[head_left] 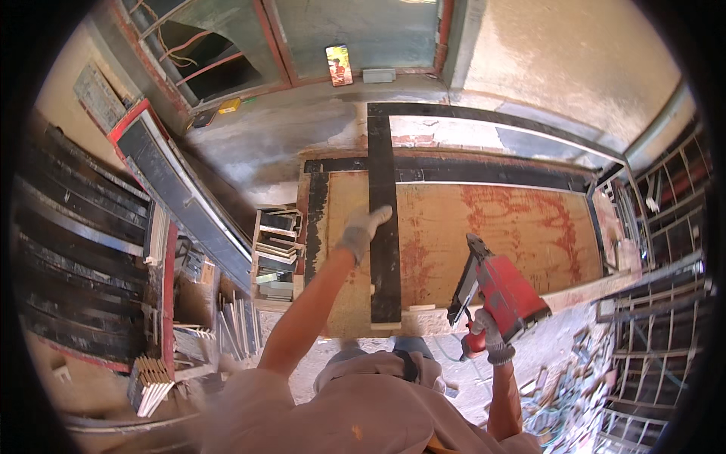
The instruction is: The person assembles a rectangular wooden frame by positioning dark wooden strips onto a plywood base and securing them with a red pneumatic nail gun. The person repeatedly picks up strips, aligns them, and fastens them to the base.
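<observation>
My left hand [364, 229], in a grey work glove, rests flat on the left edge of a long black strip [384, 250] that lies across a plywood workbench [522, 227] from front to back. My right hand [489, 339], also gloved, grips the handle of a red nail gun [499, 291] held above the bench's front edge, to the right of the strip. The gun's dark nose points up and away from me. Other black strips [484, 172] lie along the back and left of the board.
Dark boards [83, 250] are stacked on the left. A wooden crate [274, 261] of offcuts stands beside the bench. Pale slats [151, 382] lie on the floor at lower left. Metal grid frames [654, 318] lean at the right. A window [318, 34] is at the back.
</observation>
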A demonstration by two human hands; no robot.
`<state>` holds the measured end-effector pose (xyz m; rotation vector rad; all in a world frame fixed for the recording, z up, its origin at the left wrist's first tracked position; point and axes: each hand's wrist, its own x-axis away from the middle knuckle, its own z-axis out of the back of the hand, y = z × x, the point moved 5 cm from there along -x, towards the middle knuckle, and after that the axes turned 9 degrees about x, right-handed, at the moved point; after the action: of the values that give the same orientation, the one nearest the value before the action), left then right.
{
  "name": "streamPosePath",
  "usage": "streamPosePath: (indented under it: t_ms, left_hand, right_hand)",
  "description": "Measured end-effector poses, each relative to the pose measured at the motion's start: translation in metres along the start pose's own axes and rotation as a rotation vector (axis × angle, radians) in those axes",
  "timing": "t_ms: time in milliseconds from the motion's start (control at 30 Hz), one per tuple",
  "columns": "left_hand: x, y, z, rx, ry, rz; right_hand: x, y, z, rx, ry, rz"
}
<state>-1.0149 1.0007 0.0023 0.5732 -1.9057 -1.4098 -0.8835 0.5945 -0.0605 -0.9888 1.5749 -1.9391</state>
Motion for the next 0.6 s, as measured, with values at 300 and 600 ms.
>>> streamPosePath:
  t_ms: [300,600]
  left_hand:
    - [-0.193,0.027,0.028,-0.41,0.26,0.137]
    - [-0.193,0.034,0.022,-0.411,0.235,0.3]
  right_hand:
    - [-0.183,-0.195,-0.037,-0.034,-0.328,-0.219]
    - [-0.314,-0.276,-0.107,0.213,-0.432,-0.337]
